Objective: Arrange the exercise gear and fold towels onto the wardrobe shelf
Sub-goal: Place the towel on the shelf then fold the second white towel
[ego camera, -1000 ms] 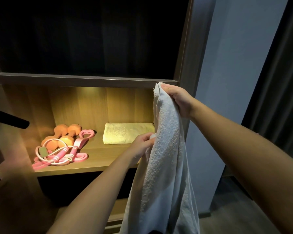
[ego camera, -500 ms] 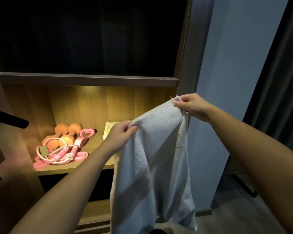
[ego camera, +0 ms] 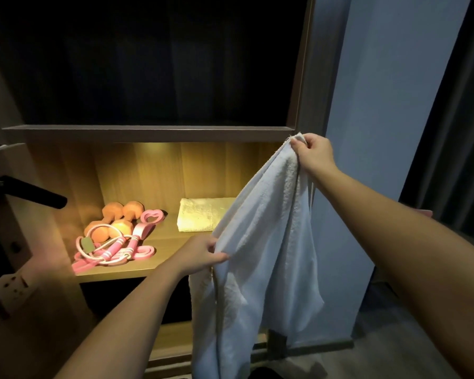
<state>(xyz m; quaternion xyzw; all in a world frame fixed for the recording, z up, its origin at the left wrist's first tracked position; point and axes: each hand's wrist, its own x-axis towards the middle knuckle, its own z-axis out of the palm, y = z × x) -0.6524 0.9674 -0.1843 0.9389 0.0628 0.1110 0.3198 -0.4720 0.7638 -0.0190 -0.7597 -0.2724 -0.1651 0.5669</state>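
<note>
A white towel [ego camera: 260, 258] hangs unfolded in front of the wardrobe. My right hand [ego camera: 314, 153] pinches its top corner high up, near the shelf board above. My left hand [ego camera: 203, 254] grips the towel's left edge lower down, level with the front of the lit shelf [ego camera: 170, 258]. On that shelf lies a folded pale yellow towel [ego camera: 200, 217], partly hidden by the hanging one. At the shelf's left sit orange dumbbells [ego camera: 115, 217] with a pink skipping rope and resistance bands [ego camera: 115, 250] in front of them.
A black door handle [ego camera: 33, 192] juts in from the left, with a wall socket [ego camera: 11, 288] below it. The upper compartment [ego camera: 159, 64] is dark. A lower shelf [ego camera: 173, 340] shows under the lit one. A blue wall [ego camera: 372, 105] and dark curtain [ego camera: 460, 119] stand at right.
My right hand has risen with the towel's corner. My left hand has dropped lower along the towel's edge, so the cloth now slants steeply between them.
</note>
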